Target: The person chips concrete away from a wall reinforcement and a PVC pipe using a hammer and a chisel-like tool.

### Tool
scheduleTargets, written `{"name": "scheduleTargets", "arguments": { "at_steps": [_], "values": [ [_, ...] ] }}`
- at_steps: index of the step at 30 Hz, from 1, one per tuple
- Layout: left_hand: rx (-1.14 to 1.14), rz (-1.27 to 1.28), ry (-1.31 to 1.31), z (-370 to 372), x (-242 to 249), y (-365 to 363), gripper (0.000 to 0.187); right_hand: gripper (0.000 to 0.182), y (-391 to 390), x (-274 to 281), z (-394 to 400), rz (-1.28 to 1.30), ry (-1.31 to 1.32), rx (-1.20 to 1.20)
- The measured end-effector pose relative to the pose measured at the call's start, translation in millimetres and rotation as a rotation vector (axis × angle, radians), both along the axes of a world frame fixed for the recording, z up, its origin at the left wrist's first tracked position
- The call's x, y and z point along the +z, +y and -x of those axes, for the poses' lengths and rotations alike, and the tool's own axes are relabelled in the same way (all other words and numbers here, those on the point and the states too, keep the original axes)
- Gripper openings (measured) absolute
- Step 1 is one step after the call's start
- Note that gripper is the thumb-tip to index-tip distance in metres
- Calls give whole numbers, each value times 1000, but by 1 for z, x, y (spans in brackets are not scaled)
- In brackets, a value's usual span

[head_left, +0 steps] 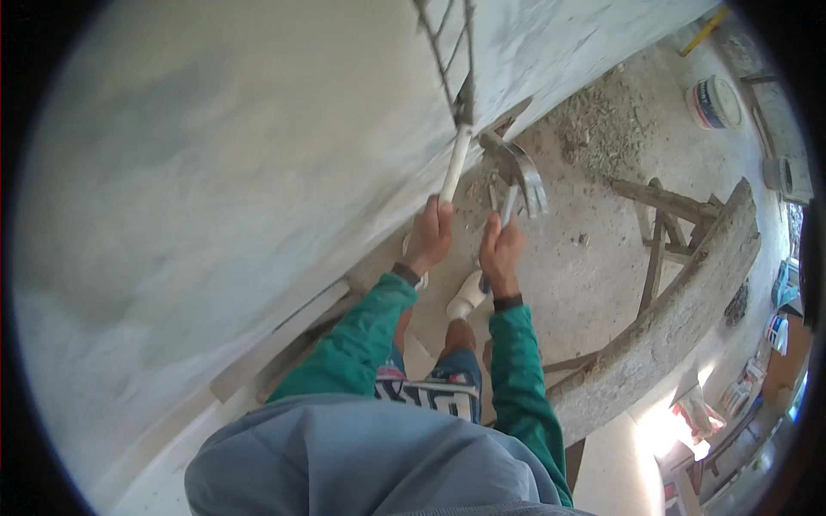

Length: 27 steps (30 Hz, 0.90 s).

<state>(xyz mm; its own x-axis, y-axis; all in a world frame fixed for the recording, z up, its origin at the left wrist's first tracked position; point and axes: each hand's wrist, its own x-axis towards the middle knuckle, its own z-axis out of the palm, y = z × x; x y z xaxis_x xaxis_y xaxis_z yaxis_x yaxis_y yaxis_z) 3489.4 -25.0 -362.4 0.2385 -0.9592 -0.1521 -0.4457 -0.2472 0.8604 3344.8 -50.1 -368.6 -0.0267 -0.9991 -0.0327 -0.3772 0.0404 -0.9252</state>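
Note:
My left hand is wrapped around the lower end of a chisel with a long white handle. Its dark tip meets the wall at the bottom of narrow grooves cut into the plaster. To the right, my right hand grips the handle of a claw hammer. The hammer's metal head is just right of the chisel, close to the wall, with its curved claw turned to the right.
A plastered wall fills the left side. Rubble lies on the floor along its base. At right stands a rough wooden trestle with a thick plank. Beyond are a white paint bucket and a grey bucket.

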Motion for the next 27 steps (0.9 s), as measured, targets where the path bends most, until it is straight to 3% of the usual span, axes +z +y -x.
{"name": "scheduleTargets", "arguments": {
  "at_steps": [1, 3, 4, 6, 7, 9, 10, 12, 14, 17, 18, 19, 22, 25, 27],
  "values": [
    [9, 16, 30, -4, -5, -11, 35, 30, -7, 3, 3, 29, -6, -5],
    [7, 43, 37, -5, -10, -3, 38, 34, 19, 10, 9, 32, -361, -42],
    [15, -5, 62, -4, -9, -8, 39, 34, 19, 16, 2, 29, -364, -44],
    [24, -66, 91, -4, -8, -9, 39, 33, 27, 29, -13, 404, -757, -162],
    [13, -56, 96, -5, -9, -9, 40, 33, 21, 23, -11, 405, -755, -165],
    [-11, -33, 107, -4, -8, -12, 40, 35, -2, 2, -4, 315, 68, 54],
    [-11, -37, 38, -6, -14, -13, 38, 37, -7, -1, -2, -38, 114, 84],
    [-17, -32, -41, -28, -39, -18, 36, 38, -1, 6, 10, -49, 9, -10],
    [-141, 21, -386, -59, -87, -21, 31, 39, 23, 14, 26, -75, -83, -64],
    [-141, 203, -423, -59, -96, -29, 30, 46, 39, 10, 45, -85, -144, -128],
    [-121, 151, -435, -53, -106, -25, 28, 48, 45, 20, 51, -85, -107, -103],
    [-119, 143, -432, -41, -92, -18, 28, 50, 48, 27, 58, -74, -67, -78],
    [5, -18, 28, -3, -29, -6, 27, 52, 57, 33, 60, -102, -102, -95],
    [-125, 123, -38, 4, -29, 39, 29, 54, 67, 10, 59, -95, -164, -94],
    [-107, 43, -32, 4, -20, 53, 32, 54, 66, 13, 54, -92, -219, -118]
  ]
}}
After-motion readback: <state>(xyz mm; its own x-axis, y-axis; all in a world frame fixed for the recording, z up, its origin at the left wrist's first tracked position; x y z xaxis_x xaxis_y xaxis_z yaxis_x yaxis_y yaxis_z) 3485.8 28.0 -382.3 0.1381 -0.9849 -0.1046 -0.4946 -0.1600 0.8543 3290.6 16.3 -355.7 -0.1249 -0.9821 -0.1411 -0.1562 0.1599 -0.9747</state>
